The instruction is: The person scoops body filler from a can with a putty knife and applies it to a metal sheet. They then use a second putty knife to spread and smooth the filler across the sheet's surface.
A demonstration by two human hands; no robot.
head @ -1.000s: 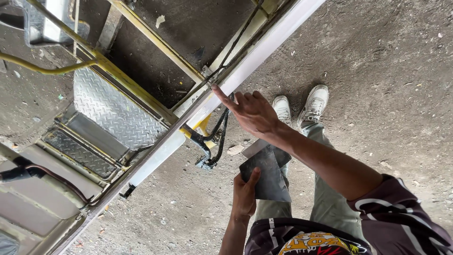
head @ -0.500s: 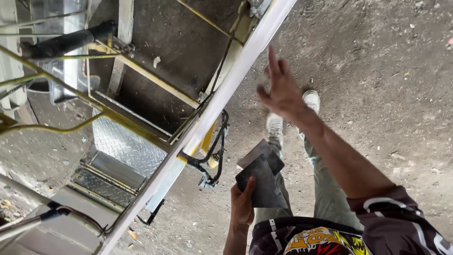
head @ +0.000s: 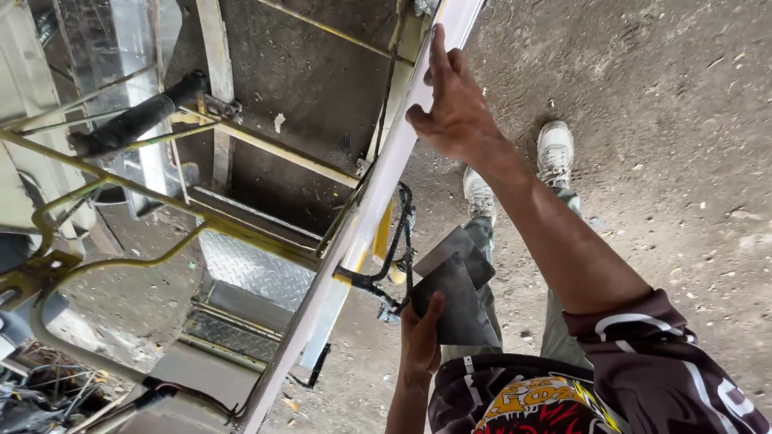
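My right hand [head: 452, 103] lies flat against a long white painted edge [head: 378, 201] of a vehicle body, fingers stretched up along it. My left hand [head: 421, 331] sits low near my waist and grips dark grey flat sheets [head: 454, 293], which look like sanding paper or thin plates. The sheets fan out above my thumb. Both my arms come in from the lower right, and my light shoes [head: 555, 149] stand on the ground below.
Left of the white edge are a dark metal panel [head: 305, 96], yellow tube rails [head: 161, 201], a black handle grip [head: 137, 120] and checker-plate steps [head: 257, 273]. A black hose bracket [head: 390, 257] hangs off the edge. Rough concrete ground [head: 675, 161] lies to the right.
My right hand has slid further up the white edge and now presses flat on it. The view has shifted closer to the vehicle. The left hand still holds the sheets.
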